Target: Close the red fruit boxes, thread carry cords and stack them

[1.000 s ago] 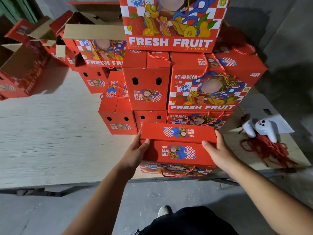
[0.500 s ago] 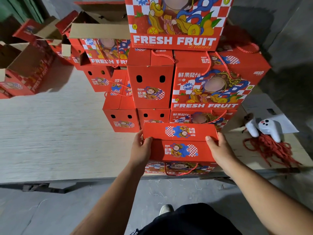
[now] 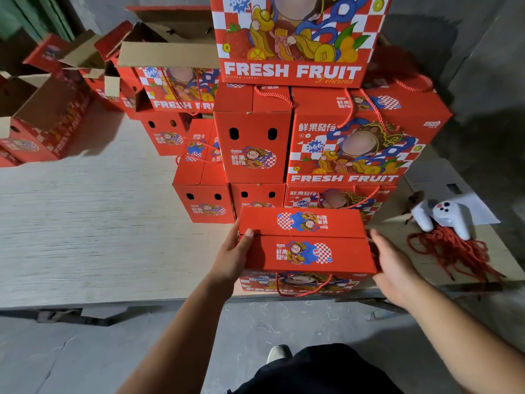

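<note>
A closed red fruit box stands at the table's front edge, its two top flaps meeting and a red carry cord hanging on its front face. My left hand grips the box's left end, thumb on the top flap. Just off the box's right end, my right hand hovers with fingers spread, apart from the cardboard. Behind it rises a stack of closed red boxes, several with cords, topped by a large one.
Unclosed boxes with flaps up sit at the back left of the pale wooden table. A heap of red cords and a white controller lie on the right. Grey floor lies below the table edge.
My right hand has let go of the box's right end and pulled back a little. The left hand keeps its grip. The box has stayed in place.
</note>
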Action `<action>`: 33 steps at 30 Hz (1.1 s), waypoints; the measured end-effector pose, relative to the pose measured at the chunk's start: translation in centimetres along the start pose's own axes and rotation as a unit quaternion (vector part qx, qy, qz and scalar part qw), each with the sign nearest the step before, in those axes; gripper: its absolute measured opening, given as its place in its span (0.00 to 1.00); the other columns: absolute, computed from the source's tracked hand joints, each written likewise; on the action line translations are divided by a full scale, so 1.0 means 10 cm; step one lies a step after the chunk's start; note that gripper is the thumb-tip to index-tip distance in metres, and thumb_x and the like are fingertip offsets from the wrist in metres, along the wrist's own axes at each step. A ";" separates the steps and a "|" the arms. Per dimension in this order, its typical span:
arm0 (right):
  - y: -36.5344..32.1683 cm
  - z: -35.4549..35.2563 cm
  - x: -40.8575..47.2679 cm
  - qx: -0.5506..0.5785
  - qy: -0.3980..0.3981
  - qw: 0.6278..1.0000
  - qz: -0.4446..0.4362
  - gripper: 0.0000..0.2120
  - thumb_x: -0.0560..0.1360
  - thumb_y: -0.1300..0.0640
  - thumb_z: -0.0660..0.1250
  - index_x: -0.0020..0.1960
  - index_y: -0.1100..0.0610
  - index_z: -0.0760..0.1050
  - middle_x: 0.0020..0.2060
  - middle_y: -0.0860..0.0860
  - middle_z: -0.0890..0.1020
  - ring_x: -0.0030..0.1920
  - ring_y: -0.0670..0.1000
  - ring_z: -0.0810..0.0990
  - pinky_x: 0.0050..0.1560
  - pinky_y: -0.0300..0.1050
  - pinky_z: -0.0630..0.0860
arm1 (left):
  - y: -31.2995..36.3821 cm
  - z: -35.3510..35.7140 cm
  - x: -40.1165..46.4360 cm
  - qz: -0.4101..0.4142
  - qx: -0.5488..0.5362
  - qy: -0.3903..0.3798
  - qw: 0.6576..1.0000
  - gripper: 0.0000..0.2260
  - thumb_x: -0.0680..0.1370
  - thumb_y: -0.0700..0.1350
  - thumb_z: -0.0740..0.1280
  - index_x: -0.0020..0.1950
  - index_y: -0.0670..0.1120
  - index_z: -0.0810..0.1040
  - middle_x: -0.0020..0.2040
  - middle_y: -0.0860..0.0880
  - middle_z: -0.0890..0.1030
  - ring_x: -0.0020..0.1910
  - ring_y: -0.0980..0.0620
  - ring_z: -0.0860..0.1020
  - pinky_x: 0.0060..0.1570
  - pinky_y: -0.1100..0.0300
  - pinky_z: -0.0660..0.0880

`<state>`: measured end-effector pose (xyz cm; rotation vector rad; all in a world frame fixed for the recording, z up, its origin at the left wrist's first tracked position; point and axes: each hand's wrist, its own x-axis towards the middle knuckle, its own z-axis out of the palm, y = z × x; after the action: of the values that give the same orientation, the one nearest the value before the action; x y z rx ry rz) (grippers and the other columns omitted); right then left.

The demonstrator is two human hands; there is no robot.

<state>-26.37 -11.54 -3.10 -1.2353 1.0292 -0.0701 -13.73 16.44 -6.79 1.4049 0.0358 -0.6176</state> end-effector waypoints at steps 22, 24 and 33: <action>0.07 0.47 -0.66 0.181 -0.100 0.959 0.194 0.14 0.80 0.51 0.66 0.38 0.52 0.69 0.28 0.50 0.73 0.26 0.49 0.69 0.41 0.48 0.69 | 0.18 -0.19 0.20 -0.115 0.190 -0.001 0.975 0.22 0.82 0.68 0.56 0.52 0.53 0.82 0.51 0.53 0.85 0.53 0.54 0.80 0.47 0.59 0.67; 0.02 0.46 -0.73 0.202 -0.128 0.957 0.167 0.11 0.81 0.51 0.64 0.41 0.54 0.74 0.31 0.51 0.77 0.29 0.49 0.73 0.44 0.48 0.72 | 0.29 -0.22 0.28 -0.125 0.220 -0.029 0.967 0.23 0.82 0.67 0.60 0.59 0.51 0.83 0.57 0.51 0.85 0.57 0.52 0.80 0.51 0.59 0.69; -0.36 0.61 -0.90 0.210 -0.256 0.942 0.049 0.24 0.70 0.50 0.70 0.64 0.56 0.80 0.54 0.57 0.83 0.45 0.54 0.81 0.58 0.52 0.74 | 0.44 0.14 0.47 0.021 0.363 -0.094 0.927 0.12 0.75 0.58 0.77 0.52 0.51 0.84 0.47 0.53 0.87 0.47 0.54 0.85 0.44 0.58 0.84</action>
<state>-25.72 -3.52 4.98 -0.7502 0.5747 0.1020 -8.39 13.56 -4.35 2.0436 -0.4146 -0.7681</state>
